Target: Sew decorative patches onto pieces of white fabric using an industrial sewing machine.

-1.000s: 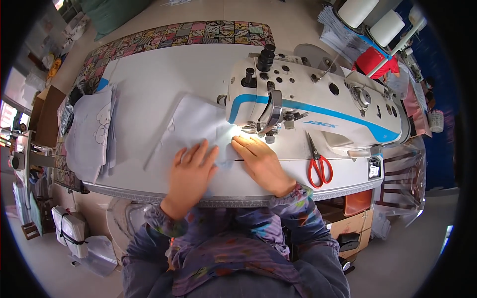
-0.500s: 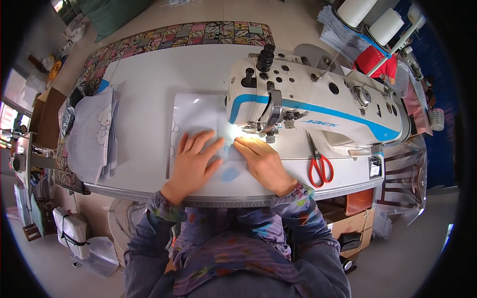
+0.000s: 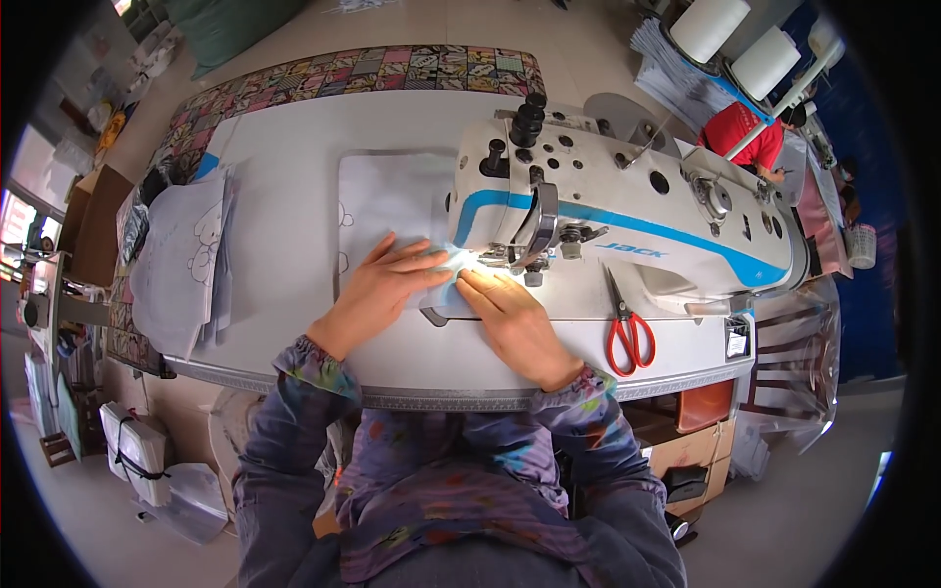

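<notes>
A pale fabric piece (image 3: 387,186) with faint printed drawings lies on the white table, its near right corner under the needle area of a white and blue sewing machine (image 3: 627,225). My left hand (image 3: 387,286) rests flat on the fabric's near part, fingers stretched toward the lit needle area. Close beside it, my right hand (image 3: 510,318) lies palm down with its fingertips at the presser foot, on the cloth edge. The fingers hide part of the fabric and the foot. To the right of my right hand lie red-handled scissors (image 3: 629,338).
A stack of pale printed fabric pieces (image 3: 176,265) sits at the table's left. White thread cones (image 3: 765,61) stand at the back right. A patterned cloth (image 3: 392,71) runs along the far edge. Beyond the machine, a person in red (image 3: 740,132) sits at work.
The fabric has moved away from me, and its near edge now lies farther up the table. My left hand has shifted up and right, closer to the needle. My right hand has barely moved.
</notes>
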`<state>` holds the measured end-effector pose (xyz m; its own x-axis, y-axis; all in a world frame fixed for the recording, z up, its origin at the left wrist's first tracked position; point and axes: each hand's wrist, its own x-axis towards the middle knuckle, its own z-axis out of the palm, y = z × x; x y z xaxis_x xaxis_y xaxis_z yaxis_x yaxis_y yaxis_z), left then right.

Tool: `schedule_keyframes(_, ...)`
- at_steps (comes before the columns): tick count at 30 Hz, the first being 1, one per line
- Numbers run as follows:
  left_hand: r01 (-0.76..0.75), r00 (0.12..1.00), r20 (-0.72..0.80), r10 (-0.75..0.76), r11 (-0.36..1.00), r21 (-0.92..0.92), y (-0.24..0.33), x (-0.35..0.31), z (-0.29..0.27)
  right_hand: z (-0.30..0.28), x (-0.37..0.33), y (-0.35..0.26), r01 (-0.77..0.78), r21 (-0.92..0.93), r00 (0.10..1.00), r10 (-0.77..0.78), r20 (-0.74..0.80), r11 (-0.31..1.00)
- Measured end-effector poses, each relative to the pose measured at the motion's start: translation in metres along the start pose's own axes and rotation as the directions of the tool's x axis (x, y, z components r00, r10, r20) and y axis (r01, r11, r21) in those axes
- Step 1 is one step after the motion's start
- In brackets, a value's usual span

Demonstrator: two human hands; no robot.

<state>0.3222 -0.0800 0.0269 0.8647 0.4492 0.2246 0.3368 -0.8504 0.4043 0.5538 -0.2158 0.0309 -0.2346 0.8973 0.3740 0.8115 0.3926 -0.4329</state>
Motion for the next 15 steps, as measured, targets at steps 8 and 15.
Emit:
schedule_keyframes(8,0.091,0.994,-0.078,-0.078,0.977,0.191,0.026,-0.015,0.014,0.000,-0.001,0.001,0.009,-0.017,1.000,-0.009,-0.009,1.000)
schedule_keyframes(15,0.186,0.973,-0.162,-0.162,0.972,0.146,0.090,-0.031,0.024,-0.002,-0.002,0.000,-0.028,0.028,1.000,0.028,-0.005,0.999)
